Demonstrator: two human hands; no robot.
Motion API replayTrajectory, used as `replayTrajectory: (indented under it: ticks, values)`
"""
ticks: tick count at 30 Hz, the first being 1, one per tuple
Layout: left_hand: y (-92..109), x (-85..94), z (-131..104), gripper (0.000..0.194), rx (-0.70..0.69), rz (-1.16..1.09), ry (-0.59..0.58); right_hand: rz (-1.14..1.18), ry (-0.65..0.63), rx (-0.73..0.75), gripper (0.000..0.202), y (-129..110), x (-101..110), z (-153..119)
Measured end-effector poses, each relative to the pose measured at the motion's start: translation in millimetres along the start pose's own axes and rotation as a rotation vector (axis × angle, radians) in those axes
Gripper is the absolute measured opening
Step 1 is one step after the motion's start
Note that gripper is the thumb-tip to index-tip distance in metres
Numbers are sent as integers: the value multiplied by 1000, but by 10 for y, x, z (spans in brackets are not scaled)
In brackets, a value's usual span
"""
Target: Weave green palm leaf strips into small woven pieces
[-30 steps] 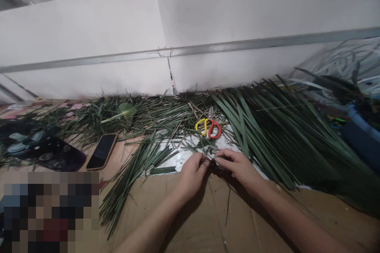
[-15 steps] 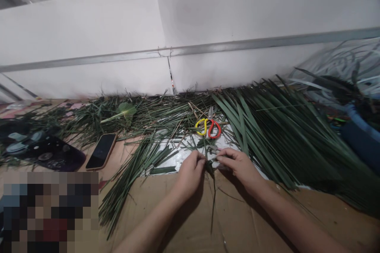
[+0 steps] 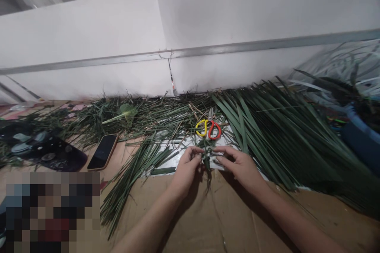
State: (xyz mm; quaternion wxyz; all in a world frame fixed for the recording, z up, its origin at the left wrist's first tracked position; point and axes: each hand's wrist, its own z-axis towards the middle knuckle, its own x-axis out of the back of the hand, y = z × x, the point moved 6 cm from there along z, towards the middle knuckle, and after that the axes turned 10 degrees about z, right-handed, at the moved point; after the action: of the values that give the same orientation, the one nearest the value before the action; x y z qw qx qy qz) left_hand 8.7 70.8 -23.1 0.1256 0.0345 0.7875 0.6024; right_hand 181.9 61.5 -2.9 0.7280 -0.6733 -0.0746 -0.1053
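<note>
Between my two hands is a small dark green piece of folded or woven palm leaf (image 3: 206,159), with thin loose ends hanging toward the cardboard (image 3: 190,221). My left hand (image 3: 187,168) pinches its left side between thumb and fingers. On the other side, my right hand (image 3: 239,164) has thumb and fingertips closed at the piece's edge. Its finer folds are too small to make out. Just beyond my fingers lie scissors (image 3: 214,130) with one yellow and one red handle, blades pointing away.
Long green leaf strips (image 3: 276,134) spread on the right, with a smaller bundle (image 3: 127,185) on the left. A phone (image 3: 102,152) and a dark bottle (image 3: 59,156) lie farther left. Leaf scraps line the white wall (image 3: 103,35). A blue container (image 3: 360,138) stands far right.
My fingers have shifted around the leaf piece, and more of it shows between them. The long strand hanging toward me has swung and looks shorter. The scissors stay in place.
</note>
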Motion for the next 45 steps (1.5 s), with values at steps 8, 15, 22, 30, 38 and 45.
replayTrajectory:
  ticks: [8,15,22,30,38,45]
  values:
    - [30,0,-20,18,-31,23,-29,-306,-33,344,30,-234,-94,-132]
    - [52,-44,-54,27,-17,-62,-87,-132,-48,358,14,-255,-93,-136]
    - [172,7,-75,64,-73,-55,71,-89,113,477,9,-327,-9,-215]
    - [177,-127,-204,40,-120,62,27,-261,202,619,12,-503,-1,-315]
    - [400,-72,-212,24,-116,75,-65,54,94,437,25,-631,108,-356]
    - [645,168,-105,23,-301,241,-97,679,-165,-74,37,-799,319,-404]
